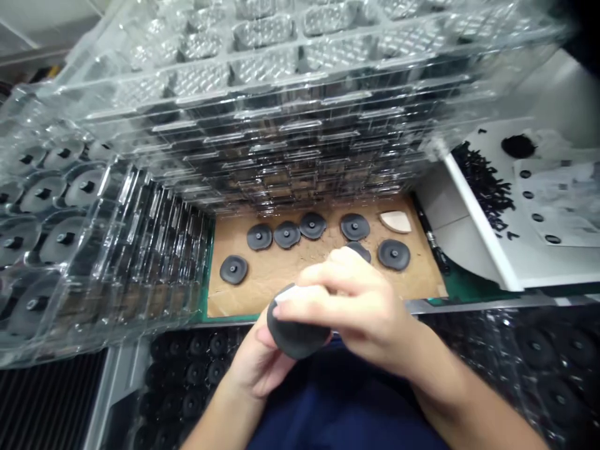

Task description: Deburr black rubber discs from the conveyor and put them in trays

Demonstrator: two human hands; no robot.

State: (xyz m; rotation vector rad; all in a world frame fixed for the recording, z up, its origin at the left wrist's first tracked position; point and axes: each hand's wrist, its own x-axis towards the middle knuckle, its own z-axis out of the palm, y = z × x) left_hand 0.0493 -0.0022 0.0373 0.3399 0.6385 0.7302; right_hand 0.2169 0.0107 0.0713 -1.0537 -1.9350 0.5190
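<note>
Disc [300, 337] held up in two hands, over the near edge of the cardboard [272, 290].
Clamped the left hand [262, 369] on the disc's rim from below, most fingers hidden beneath; laid the right hand [363, 297] across the upward face, fingertips touching, at a blurred white piece [288, 294]; could not tell pinching from pressing there. Looked like rubbing or checking the face, probably mid-step; seemed to call next for a firm left hold and light, even pressure from the right. Saw seven loose discs [312, 225] lying on the cardboard, one toward the left edge, others spread toward the far and right edges, plus a white wedge [396, 221] at the far right corner. Noticed stacked clear trays [290, 115] beyond the far and left edges, and small black parts [487, 187] past the right edge.
</note>
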